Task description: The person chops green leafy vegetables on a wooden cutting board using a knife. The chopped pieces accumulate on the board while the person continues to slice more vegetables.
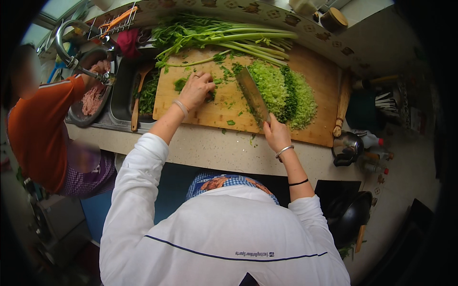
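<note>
My right hand (278, 134) grips the handle of a cleaver (252, 93). Its broad blade slants away over the wooden cutting board (214, 116), along the left side of a heap of chopped celery (270, 84). A darker band of chopped leaves (289, 94) runs through that heap. On the left part of the board, my left hand (196, 89) is bent palm down with curled fingers among scattered green leaf bits (180, 84). Whether the fingers hold any leaves is hidden. Long celery stalks with leaves (243, 35) lie across the far edge of the board.
Left of the board is a sink (125, 77) with a wooden spatula (140, 94) and greens (149, 93). A person in an orange top (43, 125) reaches into a metal basin (77, 116) of minced meat (93, 100). A hand brush (341, 103) and metal kettle (346, 146) stand right.
</note>
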Demonstrator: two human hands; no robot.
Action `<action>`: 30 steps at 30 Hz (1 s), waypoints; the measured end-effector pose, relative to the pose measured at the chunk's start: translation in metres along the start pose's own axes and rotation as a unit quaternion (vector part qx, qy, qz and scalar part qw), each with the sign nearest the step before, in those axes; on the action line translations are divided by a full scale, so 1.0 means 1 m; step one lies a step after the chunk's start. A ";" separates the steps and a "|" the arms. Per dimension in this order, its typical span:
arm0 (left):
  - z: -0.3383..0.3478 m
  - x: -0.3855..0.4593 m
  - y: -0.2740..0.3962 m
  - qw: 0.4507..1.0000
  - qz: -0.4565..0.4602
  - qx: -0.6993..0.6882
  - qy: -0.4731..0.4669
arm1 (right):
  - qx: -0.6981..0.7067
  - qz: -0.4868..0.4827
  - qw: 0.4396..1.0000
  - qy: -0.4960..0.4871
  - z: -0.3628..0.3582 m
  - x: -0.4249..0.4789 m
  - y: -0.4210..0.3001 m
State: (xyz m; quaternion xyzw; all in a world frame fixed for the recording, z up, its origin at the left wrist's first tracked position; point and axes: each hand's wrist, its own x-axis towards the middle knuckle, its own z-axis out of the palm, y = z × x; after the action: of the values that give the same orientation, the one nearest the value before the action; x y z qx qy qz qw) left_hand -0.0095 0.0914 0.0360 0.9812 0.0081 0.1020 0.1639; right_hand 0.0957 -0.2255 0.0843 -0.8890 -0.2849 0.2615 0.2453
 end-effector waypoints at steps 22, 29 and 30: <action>0.067 0.022 0.099 0.982 -0.056 -0.047 0.176 | -0.070 -0.027 0.997 0.023 0.010 -0.009 -0.010; 0.068 0.013 0.094 0.984 -0.050 -0.049 0.166 | -0.169 -0.024 0.985 0.021 0.005 -0.020 -0.039; 0.067 0.013 0.096 0.984 -0.047 -0.061 0.163 | -0.186 -0.020 0.982 0.026 0.013 -0.018 -0.037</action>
State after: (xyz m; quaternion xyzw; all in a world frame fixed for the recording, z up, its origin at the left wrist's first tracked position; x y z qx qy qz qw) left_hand 0.0150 -0.0203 0.0078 0.9380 0.0743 0.2532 0.2249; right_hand 0.0611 -0.2072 0.1022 -0.9196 -0.3401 0.1759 0.0882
